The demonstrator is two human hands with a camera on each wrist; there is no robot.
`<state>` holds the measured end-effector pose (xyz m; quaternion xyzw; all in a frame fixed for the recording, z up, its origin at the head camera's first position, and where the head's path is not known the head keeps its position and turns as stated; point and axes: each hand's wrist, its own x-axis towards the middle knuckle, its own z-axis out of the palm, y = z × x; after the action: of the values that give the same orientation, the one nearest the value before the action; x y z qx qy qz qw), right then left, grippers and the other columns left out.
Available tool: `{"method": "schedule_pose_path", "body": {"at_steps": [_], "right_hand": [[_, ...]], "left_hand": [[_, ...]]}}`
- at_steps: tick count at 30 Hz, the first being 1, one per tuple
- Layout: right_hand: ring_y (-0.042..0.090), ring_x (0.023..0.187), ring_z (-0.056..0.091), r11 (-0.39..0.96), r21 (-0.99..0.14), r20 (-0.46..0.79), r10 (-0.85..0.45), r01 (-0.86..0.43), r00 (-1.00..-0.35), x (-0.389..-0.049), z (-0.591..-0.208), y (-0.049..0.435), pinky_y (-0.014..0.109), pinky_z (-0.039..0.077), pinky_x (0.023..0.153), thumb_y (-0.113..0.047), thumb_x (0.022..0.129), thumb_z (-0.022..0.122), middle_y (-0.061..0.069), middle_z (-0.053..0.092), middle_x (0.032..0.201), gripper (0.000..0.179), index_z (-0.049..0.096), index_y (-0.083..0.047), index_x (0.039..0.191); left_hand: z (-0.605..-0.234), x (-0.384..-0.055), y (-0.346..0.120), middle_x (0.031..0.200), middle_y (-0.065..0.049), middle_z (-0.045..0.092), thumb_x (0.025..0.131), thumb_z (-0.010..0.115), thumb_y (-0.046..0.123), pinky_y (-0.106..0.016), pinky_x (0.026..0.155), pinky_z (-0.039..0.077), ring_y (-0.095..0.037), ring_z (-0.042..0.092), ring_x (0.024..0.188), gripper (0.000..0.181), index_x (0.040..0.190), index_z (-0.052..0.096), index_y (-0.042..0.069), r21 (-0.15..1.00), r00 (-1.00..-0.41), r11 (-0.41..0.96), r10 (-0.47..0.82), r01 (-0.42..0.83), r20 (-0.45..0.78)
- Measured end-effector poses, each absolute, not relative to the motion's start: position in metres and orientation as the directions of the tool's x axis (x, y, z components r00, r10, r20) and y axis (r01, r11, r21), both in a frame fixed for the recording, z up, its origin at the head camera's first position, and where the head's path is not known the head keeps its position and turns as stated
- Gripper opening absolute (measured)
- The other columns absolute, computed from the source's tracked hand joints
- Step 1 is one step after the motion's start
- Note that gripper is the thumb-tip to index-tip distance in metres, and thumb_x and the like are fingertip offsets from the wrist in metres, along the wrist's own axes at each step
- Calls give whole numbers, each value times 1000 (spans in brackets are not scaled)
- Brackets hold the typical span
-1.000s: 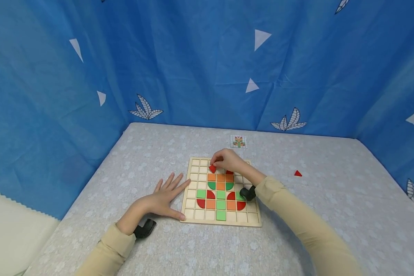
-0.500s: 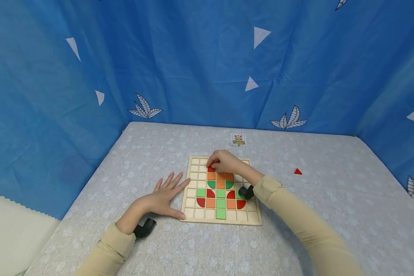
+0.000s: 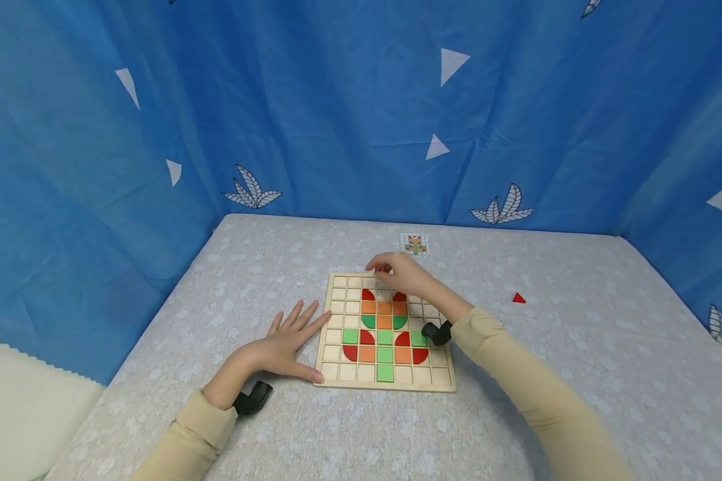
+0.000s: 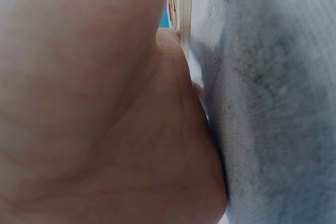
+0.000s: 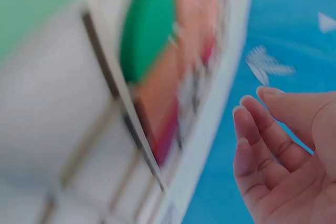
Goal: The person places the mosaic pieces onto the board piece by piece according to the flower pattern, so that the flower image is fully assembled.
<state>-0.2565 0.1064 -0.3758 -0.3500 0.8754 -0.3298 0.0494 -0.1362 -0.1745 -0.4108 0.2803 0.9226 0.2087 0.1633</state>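
Note:
A wooden grid board [image 3: 347,371] lies on the table, with red, orange and green tiles set in several of its cells. My left hand [image 3: 284,349] rests spread out at the board's left side, thumb and a fingertip on its edge; the palm fills much of the left wrist view. Above the board's far edge hovers my right hand [image 3: 402,272], with relaxed fingers and nothing between them, as the right wrist view also shows. Just below it, a red tile [image 3: 368,294] lies in an upper cell. Another red tile [image 3: 400,297] is partly hidden by the right hand.
On the table to the right lies a loose red triangle [image 3: 519,298]. Behind the board is a small printed pattern card [image 3: 414,244]. A blue curtain [image 3: 349,120] hangs along the table's back and sides.
My right hand pinched the red tile, set it into an upper left-of-centre cell and let go. It has since lifted slightly away, up and right. The left hand has stayed still.

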Motion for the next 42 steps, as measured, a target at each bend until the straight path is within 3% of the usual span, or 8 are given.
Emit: {"method": "schedule_pose_path", "body": {"at_steps": [5, 13, 21, 24, 31, 37, 42], "right_hand": [[24, 84, 59, 557, -646, 215, -523, -522, -825, -256, -365, 152, 37, 50, 72, -3, 94, 56, 14, 64, 98, 22, 65, 2, 113], [28, 82, 59, 670, -660, 186, -291, -338, -939, -237, -367, 249, 41, 49, 69, -9, 96, 55, 20, 62, 105, 24, 63, 3, 114], [33, 84, 55, 803, -574, 180, -66, -160, -981, -218, -387, 320, 41, 49, 57, -13, 94, 58, 22, 61, 101, 21, 64, 3, 107], [34, 84, 55, 831, -548, 157, -8, -94, -988, -212, -393, 330, 35, 48, 54, -12, 92, 60, 22, 62, 99, 20, 66, 4, 103], [34, 82, 51, 835, -550, 28, -9, -23, -1000, -205, -401, 335, 38, 42, 62, -31, 88, 67, 22, 57, 91, 44, 59, 9, 105], [28, 75, 47, 856, -516, 32, -17, -31, -999, -211, -410, 331, 37, 38, 62, -20, 86, 69, 13, 53, 81, 32, 59, 8, 98], [29, 75, 48, 852, -522, 65, -11, -44, -998, -214, -411, 325, 40, 38, 64, -12, 86, 68, 14, 53, 81, 23, 56, 6, 96]], "left_hand": [[-409, -136, -175, 154, -16, -3, 71, 71, 61, -61, 102, -7, -37, -13, 137, 110, 152, 13, 13, 478, -786, 754, 589, 451, -187], [-407, -135, -177, 154, -17, -3, 71, 71, 61, -61, 102, -8, -38, -13, 137, 110, 152, 13, 12, 483, -785, 750, 591, 451, -185], [-408, -136, -178, 154, -17, -3, 71, 71, 61, -61, 102, -8, -37, -14, 137, 110, 152, 14, 13, 493, -788, 746, 590, 447, -178], [-410, -136, -178, 154, -17, -3, 71, 71, 62, -61, 102, -8, -37, -14, 137, 110, 152, 14, 13, 495, -785, 745, 592, 447, -182], [-411, -137, -175, 154, -17, -2, 71, 71, 61, -61, 102, -8, -38, -13, 137, 110, 152, 14, 12, 500, -784, 740, 596, 450, -176], [-411, -136, -174, 154, -17, -3, 71, 71, 62, -61, 102, -8, -38, -13, 137, 110, 152, 14, 12, 493, -782, 744, 596, 451, -183], [-409, -137, -175, 154, -18, -3, 72, 71, 60, -62, 101, -8, -39, -13, 136, 110, 152, 13, 11, 508, -780, 731, 603, 456, -167]]}}
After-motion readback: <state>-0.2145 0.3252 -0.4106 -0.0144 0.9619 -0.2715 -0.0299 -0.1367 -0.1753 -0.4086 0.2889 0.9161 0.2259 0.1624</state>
